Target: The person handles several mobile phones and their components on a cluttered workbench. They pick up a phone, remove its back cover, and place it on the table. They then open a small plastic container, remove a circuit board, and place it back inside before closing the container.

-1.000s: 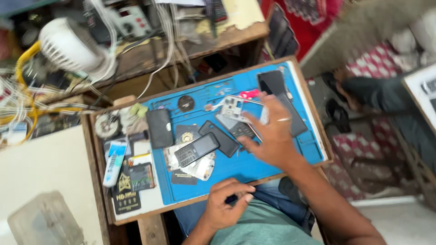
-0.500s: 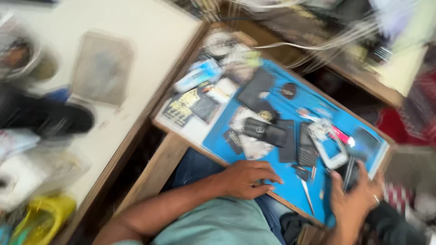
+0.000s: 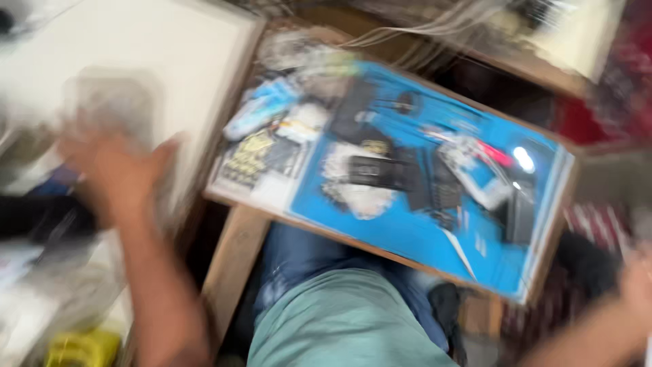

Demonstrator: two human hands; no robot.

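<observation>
On the left side of the view we see a pale bench point(image 3: 136, 47), w/ a blurred clear plastic container point(image 3: 112, 102) resting on it. Our left hand point(image 3: 119, 173) is raised in front of that container, fingers spread and holding nothing; the frame is too smeared to tell whether it touches the container or just hovers near it. Right of the bench lies a wooden tray point(image 3: 238, 251) carrying a blue work mat point(image 3: 407, 234), tilted across the view above our lap. We wear a grey-green shirt point(image 3: 339, 319) and blue jeans point(image 3: 299, 248), both showing below the tray's near edge.

On the mat, approx. center, sits a dark phone point(image 3: 377, 173) on top of a pale cloth or paper point(image 3: 360, 194). Further right lies a light phone part point(image 3: 475, 170) w/ a red-pink item point(image 3: 496, 155) just beside it, and a dark flat piece point(image 3: 519, 217) near the mat's right end. At the mat's left end are dark printed cards point(image 3: 255, 160) and a light-blue tool or tube point(image 3: 261, 112). A thin metal tool point(image 3: 462, 251) lies near the mat's lower edge.

Our right hand point(image 3: 638, 285) is at the far right edge, mostly cut off and blurred; we cannot tell its state. It is well apart from the mat's items.
</observation>
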